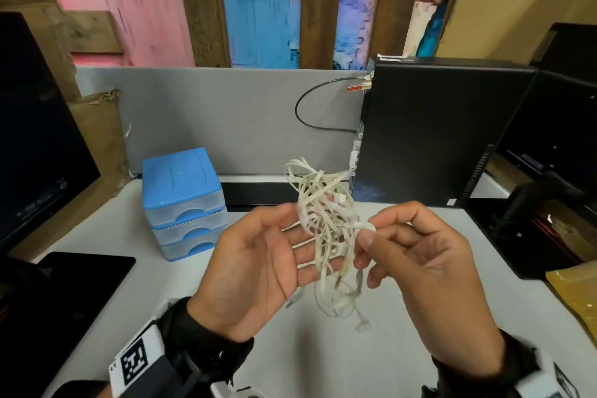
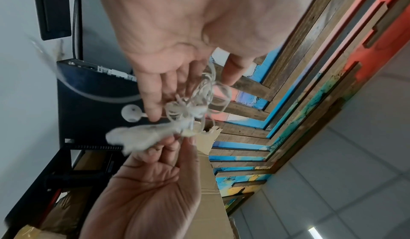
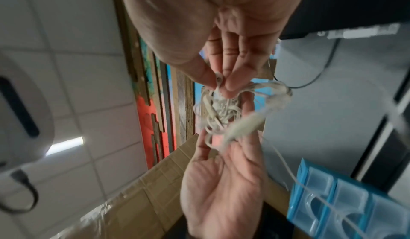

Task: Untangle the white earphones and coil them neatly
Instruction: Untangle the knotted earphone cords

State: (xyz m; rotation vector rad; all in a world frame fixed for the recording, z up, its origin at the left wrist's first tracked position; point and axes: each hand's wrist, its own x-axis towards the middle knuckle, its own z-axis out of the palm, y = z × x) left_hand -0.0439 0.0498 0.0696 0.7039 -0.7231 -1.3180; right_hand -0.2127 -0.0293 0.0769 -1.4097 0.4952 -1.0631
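Currently the earphones (image 1: 326, 236) hang as a tangled bundle in the air above the desk (image 1: 323, 362), between the two hands and clear of its surface. Left hand (image 1: 258, 265) is spread, palm up, its straight fingers behind the bundle. Right hand (image 1: 416, 252) pinches a strand at the bundle's right side. The bundle runs top to bottom, one earbud (image 1: 363, 326) dangling lowest. Judgement: the right hand leads any pull, sideways away from the left.

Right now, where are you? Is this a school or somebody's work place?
Probably an office desk: a black upright desktop computer stands at the back, a grey cubicle divider panel runs behind the white desk, and a dark monitor screen sits nearby.
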